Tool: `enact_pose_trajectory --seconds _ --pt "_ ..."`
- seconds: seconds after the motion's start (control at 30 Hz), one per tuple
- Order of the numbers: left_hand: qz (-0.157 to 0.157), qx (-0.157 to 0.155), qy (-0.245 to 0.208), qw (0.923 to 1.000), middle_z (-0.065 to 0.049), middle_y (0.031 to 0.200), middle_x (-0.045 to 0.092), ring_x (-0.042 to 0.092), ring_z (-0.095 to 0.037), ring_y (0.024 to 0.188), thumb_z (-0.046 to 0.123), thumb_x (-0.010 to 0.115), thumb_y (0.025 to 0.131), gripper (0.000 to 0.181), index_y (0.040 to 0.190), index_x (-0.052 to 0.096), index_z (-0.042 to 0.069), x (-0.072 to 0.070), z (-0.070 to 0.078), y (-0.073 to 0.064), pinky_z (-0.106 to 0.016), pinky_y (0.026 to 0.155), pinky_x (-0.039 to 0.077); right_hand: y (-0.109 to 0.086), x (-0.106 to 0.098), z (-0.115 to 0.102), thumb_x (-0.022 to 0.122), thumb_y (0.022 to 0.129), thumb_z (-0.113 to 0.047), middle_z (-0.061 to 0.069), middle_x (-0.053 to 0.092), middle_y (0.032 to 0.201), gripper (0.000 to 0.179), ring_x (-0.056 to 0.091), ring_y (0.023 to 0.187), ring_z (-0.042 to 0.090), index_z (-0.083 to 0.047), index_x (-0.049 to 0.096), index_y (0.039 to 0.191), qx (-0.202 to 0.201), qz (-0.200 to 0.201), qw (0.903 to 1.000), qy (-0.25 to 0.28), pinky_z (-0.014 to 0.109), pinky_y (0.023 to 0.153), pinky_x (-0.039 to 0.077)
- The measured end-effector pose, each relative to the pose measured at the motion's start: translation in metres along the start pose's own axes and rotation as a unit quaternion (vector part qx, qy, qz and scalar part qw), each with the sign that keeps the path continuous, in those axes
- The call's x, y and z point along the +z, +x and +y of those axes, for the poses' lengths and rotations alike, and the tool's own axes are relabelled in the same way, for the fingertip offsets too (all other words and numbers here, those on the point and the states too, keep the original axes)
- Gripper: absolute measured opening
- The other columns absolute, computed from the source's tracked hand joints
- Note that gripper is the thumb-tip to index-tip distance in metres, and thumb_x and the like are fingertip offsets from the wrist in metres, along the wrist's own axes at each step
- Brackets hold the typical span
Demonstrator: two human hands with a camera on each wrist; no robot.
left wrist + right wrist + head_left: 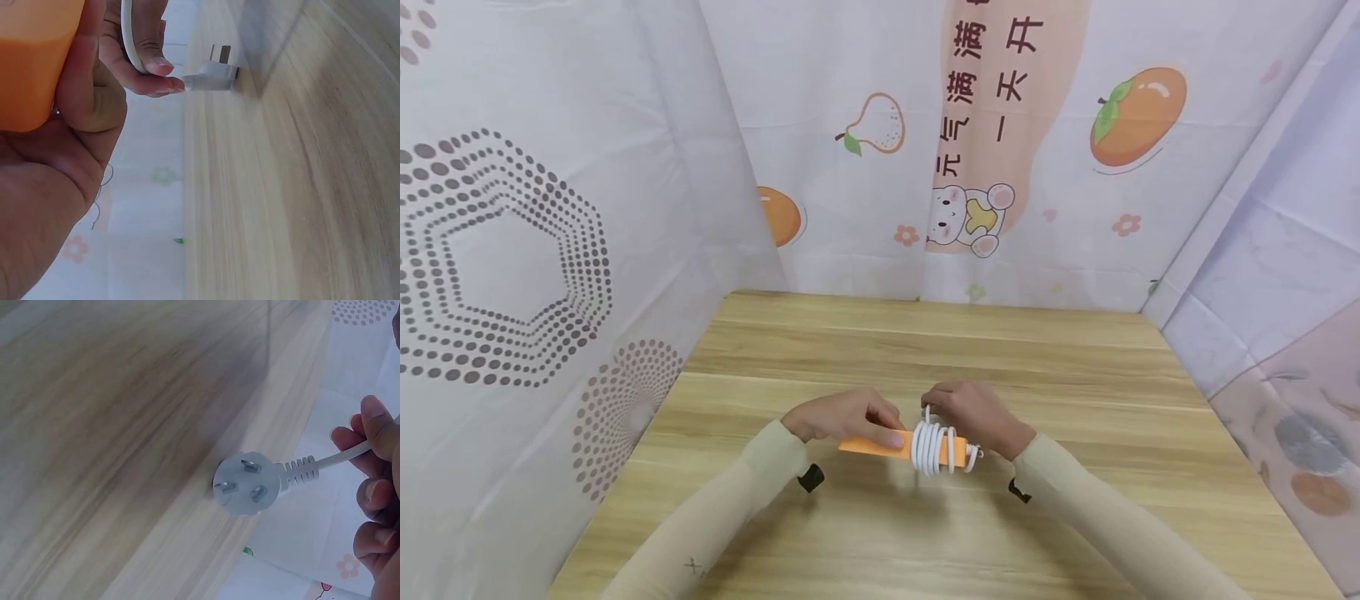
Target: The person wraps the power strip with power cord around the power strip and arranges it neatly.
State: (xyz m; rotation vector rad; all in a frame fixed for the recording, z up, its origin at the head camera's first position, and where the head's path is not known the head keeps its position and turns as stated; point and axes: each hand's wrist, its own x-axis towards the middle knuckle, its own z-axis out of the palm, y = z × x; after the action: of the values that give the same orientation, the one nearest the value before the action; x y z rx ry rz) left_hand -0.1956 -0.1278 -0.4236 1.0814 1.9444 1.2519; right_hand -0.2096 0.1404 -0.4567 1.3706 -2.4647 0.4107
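Observation:
My left hand point(848, 415) grips an orange power strip point(956, 451) by its left end, thumb along the near face, and holds it up over the table. Several turns of its white cord point(927, 450) are wound round the strip's right half. Beyond the strip, my right hand point(976, 413) pinches the cord just behind the plug. In the right wrist view the white three-pin plug point(247, 484) hangs past the fingertips, pins facing the camera. The left wrist view shows the plug point(215, 76) side-on and the strip's orange end point(28, 81) in the left palm.
Under both hands lies a wood-grain table point(925, 350). A white printed curtain point(850, 225) hangs along its back edge, with more patterned cloth point(647, 208) at the left and pale cloth point(1262, 275) at the right.

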Motion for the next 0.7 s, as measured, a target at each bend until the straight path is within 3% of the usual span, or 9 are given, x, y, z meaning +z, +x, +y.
enact_pose_trajectory --seconds 0.23,0.37,0.43,0.53,0.6,0.7 --pt "-0.022 0.005 0.016 0.9996 0.004 0.080 0.063 0.051 -0.007 0.072 0.030 0.072 0.097 0.017 0.104 0.083 0.020 0.004 0.000 0.004 -0.023 0.067 0.042 -0.003 0.003 0.005 0.083 0.083 -0.003 -0.004 0.075 0.096 0.022 0.070 0.078 0.009 -0.013 0.077 0.102 -0.023 0.004 0.9997 -0.008 0.027 0.066 0.056" --pt "-0.018 -0.012 0.056 0.9982 0.008 0.077 0.062 0.050 -0.004 0.070 0.035 0.074 0.095 0.015 0.095 0.083 0.023 0.009 0.001 0.006 -0.021 0.064 0.040 -0.004 0.002 0.010 0.086 0.078 -0.001 -0.003 0.074 0.095 0.026 0.069 0.077 0.009 -0.012 0.076 0.099 -0.039 0.038 0.9979 -0.036 0.028 0.064 0.056" --pt "-0.004 -0.034 0.105 0.9938 0.011 0.068 0.055 0.044 -0.003 0.063 0.043 0.076 0.092 0.024 0.077 0.078 0.025 0.012 0.001 0.008 -0.020 0.058 0.035 -0.004 0.000 0.012 0.088 0.078 -0.003 -0.003 0.073 0.093 0.024 0.069 0.074 0.010 -0.012 0.075 0.097 -0.041 0.067 0.9955 -0.054 0.029 0.061 0.055" --pt "0.032 -0.091 0.176 0.9796 0.015 0.055 0.041 0.033 -0.001 0.051 0.056 0.077 0.086 0.047 0.056 0.057 0.026 0.019 -0.001 0.011 -0.020 0.050 0.026 -0.004 -0.002 0.014 0.086 0.080 -0.007 -0.004 0.071 0.087 0.018 0.065 0.068 0.008 -0.013 0.076 0.094 -0.042 0.102 0.9906 -0.081 0.028 0.055 0.053" --pt "0.052 -0.132 0.198 0.9700 0.015 0.050 0.030 0.023 -0.001 0.047 0.061 0.077 0.083 0.060 0.051 0.043 0.024 0.024 -0.003 0.012 -0.021 0.047 0.019 -0.004 -0.002 0.014 0.085 0.083 -0.012 -0.005 0.069 0.085 0.014 0.063 0.065 0.007 -0.014 0.076 0.093 -0.050 0.113 0.9878 -0.095 0.027 0.052 0.050" --pt "0.084 -0.172 0.193 0.9624 0.014 0.049 0.025 0.018 -0.002 0.047 0.064 0.076 0.082 0.065 0.050 0.037 0.024 0.028 -0.007 0.015 -0.023 0.047 0.015 -0.003 -0.001 0.011 0.084 0.085 -0.013 -0.004 0.067 0.086 0.012 0.062 0.065 0.008 -0.013 0.075 0.095 -0.062 0.120 0.9849 -0.109 0.025 0.050 0.048"
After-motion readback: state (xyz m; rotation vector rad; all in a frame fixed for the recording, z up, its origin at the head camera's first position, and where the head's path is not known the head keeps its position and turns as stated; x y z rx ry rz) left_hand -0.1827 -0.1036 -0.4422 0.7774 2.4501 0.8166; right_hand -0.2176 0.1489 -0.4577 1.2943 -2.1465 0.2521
